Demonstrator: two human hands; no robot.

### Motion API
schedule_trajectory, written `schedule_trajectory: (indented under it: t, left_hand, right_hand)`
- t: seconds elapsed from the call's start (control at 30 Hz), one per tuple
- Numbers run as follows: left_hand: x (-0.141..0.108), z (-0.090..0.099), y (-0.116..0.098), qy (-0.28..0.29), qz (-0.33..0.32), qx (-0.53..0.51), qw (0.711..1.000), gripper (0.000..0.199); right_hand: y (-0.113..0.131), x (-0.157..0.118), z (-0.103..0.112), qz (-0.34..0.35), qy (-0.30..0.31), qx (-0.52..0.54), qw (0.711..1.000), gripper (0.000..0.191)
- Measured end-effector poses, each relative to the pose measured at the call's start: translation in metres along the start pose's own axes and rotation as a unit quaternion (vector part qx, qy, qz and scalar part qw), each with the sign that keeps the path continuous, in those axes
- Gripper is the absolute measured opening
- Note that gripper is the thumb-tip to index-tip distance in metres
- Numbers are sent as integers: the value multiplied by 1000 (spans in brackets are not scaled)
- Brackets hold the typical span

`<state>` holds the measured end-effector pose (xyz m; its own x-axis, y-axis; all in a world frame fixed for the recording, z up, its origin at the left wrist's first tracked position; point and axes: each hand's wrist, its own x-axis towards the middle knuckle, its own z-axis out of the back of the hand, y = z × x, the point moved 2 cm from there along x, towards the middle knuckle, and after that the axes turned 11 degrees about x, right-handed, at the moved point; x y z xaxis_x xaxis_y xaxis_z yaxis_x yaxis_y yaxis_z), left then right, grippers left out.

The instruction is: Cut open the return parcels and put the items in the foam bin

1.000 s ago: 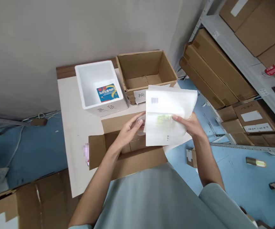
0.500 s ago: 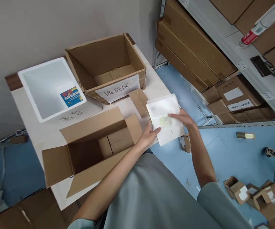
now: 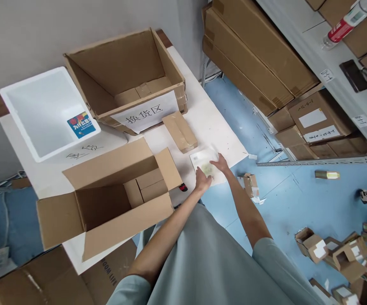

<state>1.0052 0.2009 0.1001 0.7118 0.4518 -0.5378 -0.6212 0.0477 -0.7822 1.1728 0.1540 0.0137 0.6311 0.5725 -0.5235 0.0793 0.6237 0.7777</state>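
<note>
A white booklet or packet with a pale green patch is low over the white table's front right corner. My left hand grips its near left edge, thumb on top. At its right side my right hand holds the edge between thumb and fingers. Just beyond it lies a small closed brown box. To the left stands an open carton with its flaps spread and smaller brown boxes inside. A small red and black object shows beside the carton.
A large labelled cardboard bin and a white foam box stand at the table's back. Shelving with cartons is on the right. Several small boxes lie on the blue floor. A person's shoe shows at far right.
Both hands have lowered the white packet toward the table, away from my body. The view has shifted, uncovering the whole small brown box and the red and black object.
</note>
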Motion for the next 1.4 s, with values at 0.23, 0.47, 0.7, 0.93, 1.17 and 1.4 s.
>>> schedule_trajectory:
  t: [0.23,0.47,0.7,0.93,1.17,1.4]
  left_hand:
    - [-103,35,-40,111,-64,-176,976,89]
    - [-231,213,5,-278,-44,1,959,67]
    - [-316,294,158,-590,159,74,788,103]
    - [-327,290,229,-432,169,-316,828,82]
    - [-345,349,254,-460,67,-313,829,69]
    - [-339,398,268,-486,13,-244,839,59]
  right_hand:
    - [36,-40,-8,53,9,6,999,81]
    - [107,-145,-56,84,222,115,965,82]
    - [138,-196,-100,68,323,147,932,93]
    - [146,-200,-136,16,152,120,981,73]
    - [197,-189,-219,64,156,120,978,61]
    - [229,-165,-301,93,211,128,965,58]
